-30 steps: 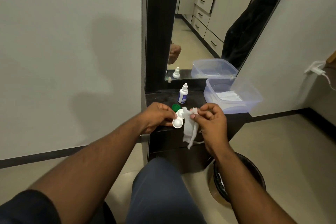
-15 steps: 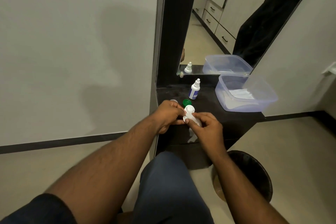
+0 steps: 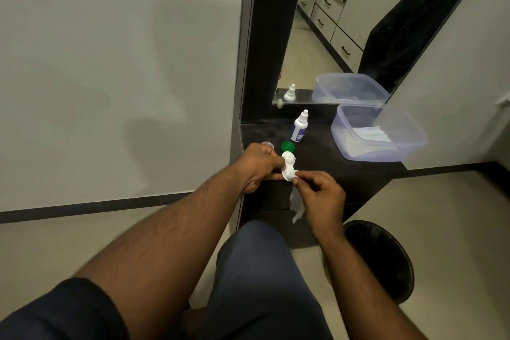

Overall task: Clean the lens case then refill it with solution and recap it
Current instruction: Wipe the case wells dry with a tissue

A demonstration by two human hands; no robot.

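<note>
- Plain grey walls and a tall dark-framed mirror are backing the black tabletop at the centre of the frame.
- Just below centre, the left hand is holding the small white plastic two-well lens case above the tabletop's near edge, its fingers clamped on the case's left side.
- A second ago the crumpled white tissue was spread over the case's right well; now the right hand is pinching it against the case's lower well, fingers together on it, with the rest trailing down below the hand.
- Judging by that shift, wiping is moving from one well to the other, so cleaning is probably nearing its end.
- Behind the case, the round green cap and a pale clear cap are lying loose, and the small white solution bottle is standing upright, so refilling and recapping look not yet begun.
- At right, a clear lidless plastic box is holding folded tissues.
</note>
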